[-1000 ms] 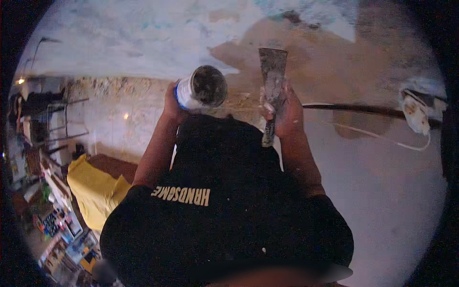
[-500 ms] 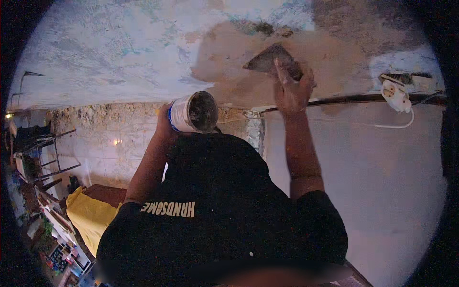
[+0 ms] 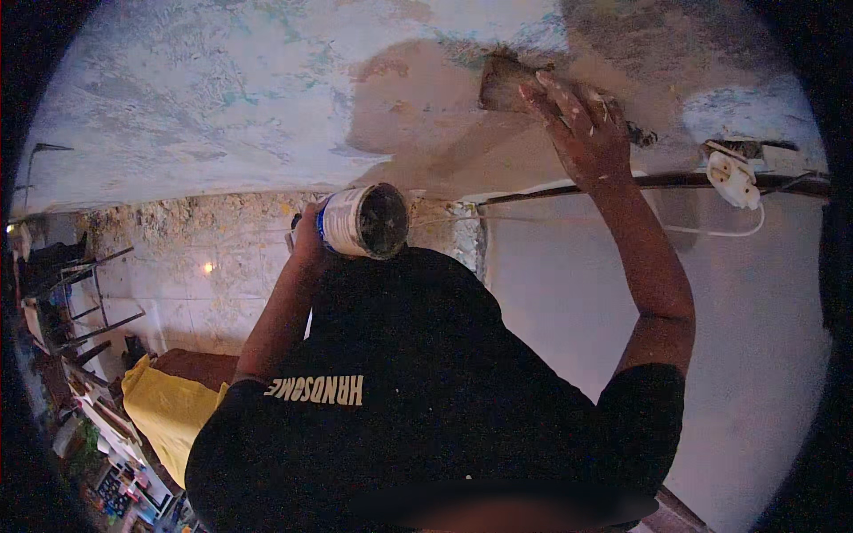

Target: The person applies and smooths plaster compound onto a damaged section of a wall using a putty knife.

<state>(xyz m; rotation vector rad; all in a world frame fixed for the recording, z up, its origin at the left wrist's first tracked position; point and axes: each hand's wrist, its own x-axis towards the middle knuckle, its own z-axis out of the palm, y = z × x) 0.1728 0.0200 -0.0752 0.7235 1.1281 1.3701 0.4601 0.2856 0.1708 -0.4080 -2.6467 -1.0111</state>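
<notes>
My left hand (image 3: pixel 307 233) is wrapped round a white and blue plastic tub (image 3: pixel 342 220), held tilted so its open mouth shows. Grey residue coats the inside. Up on the wall, my right hand (image 3: pixel 593 144) grips a trowel (image 3: pixel 499 84), fingers stretched along the blade and the dark handle end showing beyond the palm. The blade lies against a brown, damp-looking plaster patch (image 3: pixel 418 111). White smears mark my fingers. A rough dark spot sits at the blade's upper edge.
A loose white socket (image 3: pixel 734 173) with a cable hangs right of my right hand, along a dark strip (image 3: pixel 569 188). The wall around is patchy pale blue. At the left are a yellow cloth (image 3: pixel 169 409), a metal frame (image 3: pixel 89 302) and clutter.
My right hand and the trowel have moved to the right and slightly up the wall, and the blade has turned. The tub in my left hand has dropped slightly.
</notes>
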